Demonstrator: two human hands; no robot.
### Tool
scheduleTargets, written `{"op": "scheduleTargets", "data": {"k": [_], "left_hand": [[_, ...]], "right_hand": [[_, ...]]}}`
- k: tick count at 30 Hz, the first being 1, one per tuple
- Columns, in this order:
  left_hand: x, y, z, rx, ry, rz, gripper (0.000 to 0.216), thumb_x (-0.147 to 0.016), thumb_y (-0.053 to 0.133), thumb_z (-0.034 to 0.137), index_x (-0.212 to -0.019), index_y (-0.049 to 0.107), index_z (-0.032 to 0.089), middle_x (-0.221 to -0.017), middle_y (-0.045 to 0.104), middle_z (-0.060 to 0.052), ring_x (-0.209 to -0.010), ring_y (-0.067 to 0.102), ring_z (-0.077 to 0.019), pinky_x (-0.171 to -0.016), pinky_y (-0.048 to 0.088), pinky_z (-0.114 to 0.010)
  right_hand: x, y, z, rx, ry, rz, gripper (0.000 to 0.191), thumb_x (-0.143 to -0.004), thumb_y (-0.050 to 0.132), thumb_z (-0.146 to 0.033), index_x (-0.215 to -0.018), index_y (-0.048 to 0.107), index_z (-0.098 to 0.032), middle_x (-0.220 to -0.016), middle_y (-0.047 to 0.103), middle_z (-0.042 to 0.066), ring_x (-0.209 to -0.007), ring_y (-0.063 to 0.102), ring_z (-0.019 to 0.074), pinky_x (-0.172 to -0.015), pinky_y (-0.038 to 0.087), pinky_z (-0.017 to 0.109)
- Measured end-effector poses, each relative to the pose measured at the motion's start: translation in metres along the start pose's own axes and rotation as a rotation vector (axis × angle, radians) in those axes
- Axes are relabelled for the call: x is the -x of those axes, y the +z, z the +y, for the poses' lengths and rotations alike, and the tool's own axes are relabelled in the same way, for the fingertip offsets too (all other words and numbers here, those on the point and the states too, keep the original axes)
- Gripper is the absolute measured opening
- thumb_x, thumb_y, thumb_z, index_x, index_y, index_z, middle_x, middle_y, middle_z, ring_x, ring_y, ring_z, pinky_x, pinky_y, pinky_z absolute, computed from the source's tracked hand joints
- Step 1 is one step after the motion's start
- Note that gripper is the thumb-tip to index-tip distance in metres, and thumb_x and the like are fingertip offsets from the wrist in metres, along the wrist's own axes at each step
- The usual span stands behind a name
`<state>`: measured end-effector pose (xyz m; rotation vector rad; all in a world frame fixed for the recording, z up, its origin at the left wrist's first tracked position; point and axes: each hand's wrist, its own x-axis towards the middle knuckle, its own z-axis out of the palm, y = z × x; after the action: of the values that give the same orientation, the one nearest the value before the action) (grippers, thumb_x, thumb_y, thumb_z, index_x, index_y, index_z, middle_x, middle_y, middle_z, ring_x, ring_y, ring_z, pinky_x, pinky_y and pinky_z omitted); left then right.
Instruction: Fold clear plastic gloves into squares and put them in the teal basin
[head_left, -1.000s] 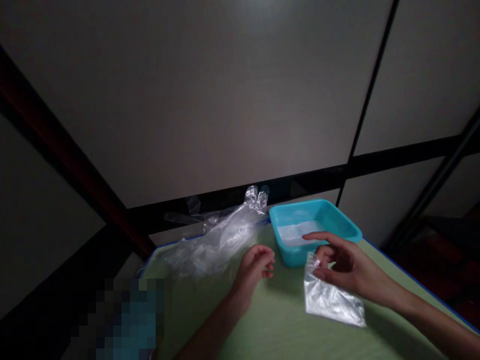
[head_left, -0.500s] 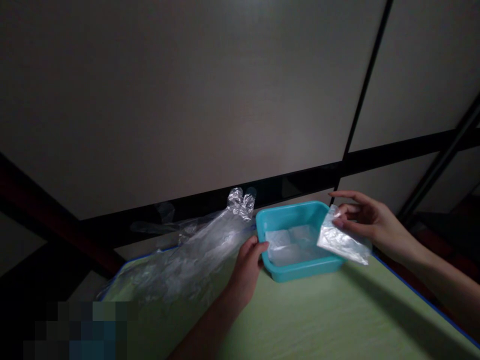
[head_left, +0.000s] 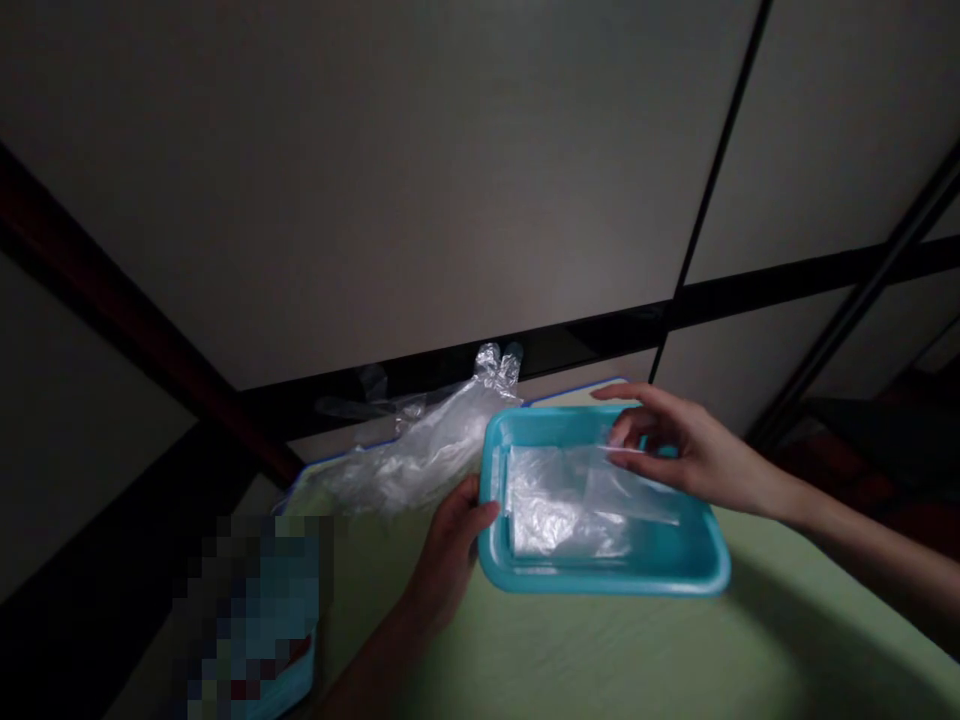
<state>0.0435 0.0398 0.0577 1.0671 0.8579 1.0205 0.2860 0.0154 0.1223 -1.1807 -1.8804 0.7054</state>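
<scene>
A turquoise plastic basin (head_left: 607, 580) with rounded corners is tilted toward me. My left hand (head_left: 450, 535) grips its left rim, thumb on the inner side. Over its right half, my right hand (head_left: 671, 445) pinches a clear folded plastic sheet (head_left: 626, 485) between thumb and fingers, with the index finger stretched out. More folded clear plastic (head_left: 551, 510) lies flat in the basin, partly under the held piece. Beyond my left hand, a heap of thin, crinkled clear plastic gloves (head_left: 427, 455) spreads out, with shiny finger-like ends pointing away.
The pale green table (head_left: 570, 660) has a blue edge. Behind it stands a cabinet (head_left: 450, 200) with large panels and a dark horizontal strip. At the lower left is a pixelated patch with a bluish object (head_left: 289, 690) partly showing.
My right hand has moved left, bringing the plastic sheet from beside the right rim to inside the basin. The basin sits further left and tips more toward me. The camera view has shifted.
</scene>
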Motion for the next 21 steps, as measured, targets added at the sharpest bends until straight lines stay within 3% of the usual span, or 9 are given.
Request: {"op": "scheduleTargets", "data": {"k": [4, 8, 15, 21], "left_hand": [[0.019, -0.006, -0.004, 0.005, 0.039, -0.045, 0.020, -0.062, 0.063, 0.030, -0.073, 0.058, 0.014, -0.063, 0.053, 0.002, -0.059, 0.050, -0.0123, -0.057, 0.041, -0.022], [0.029, -0.009, -0.006, -0.007, 0.046, -0.057, 0.016, -0.064, 0.062, 0.028, -0.068, 0.054, 0.014, -0.062, 0.052, 0.002, -0.058, 0.049, -0.0118, -0.056, 0.040, -0.021], [0.044, -0.008, -0.003, 0.005, 0.036, -0.090, 0.015, -0.066, 0.060, 0.028, -0.073, 0.055, 0.016, -0.068, 0.055, 0.001, -0.065, 0.051, -0.0132, -0.060, 0.040, -0.021], [0.050, -0.007, -0.006, 0.049, 0.023, -0.109, 0.014, -0.068, 0.060, 0.027, -0.076, 0.056, 0.016, -0.068, 0.054, 0.001, -0.066, 0.051, -0.0127, -0.062, 0.040, -0.021]], "right_hand": [[0.006, 0.020, -0.011, 0.214, -0.052, -0.209, 0.051, -0.075, 0.056, -0.019, -0.122, 0.040, -0.025, -0.082, 0.060, 0.000, -0.071, 0.056, 0.0141, -0.064, 0.045, 0.026], [0.010, 0.029, -0.014, 0.279, -0.085, -0.369, 0.057, -0.074, 0.057, -0.015, -0.126, 0.037, -0.026, -0.083, 0.061, 0.000, -0.071, 0.055, 0.0145, -0.063, 0.041, 0.026], [0.023, 0.038, -0.017, 0.337, -0.094, -0.463, 0.066, -0.069, 0.058, -0.012, -0.130, 0.035, -0.023, -0.078, 0.061, 0.002, -0.067, 0.055, 0.0161, -0.060, 0.040, 0.025], [0.029, 0.044, -0.024, 0.649, -0.082, -0.520, 0.068, -0.071, 0.055, -0.013, -0.134, 0.028, -0.014, -0.102, 0.061, 0.016, -0.085, 0.057, 0.0265, -0.070, 0.042, 0.036]]}}
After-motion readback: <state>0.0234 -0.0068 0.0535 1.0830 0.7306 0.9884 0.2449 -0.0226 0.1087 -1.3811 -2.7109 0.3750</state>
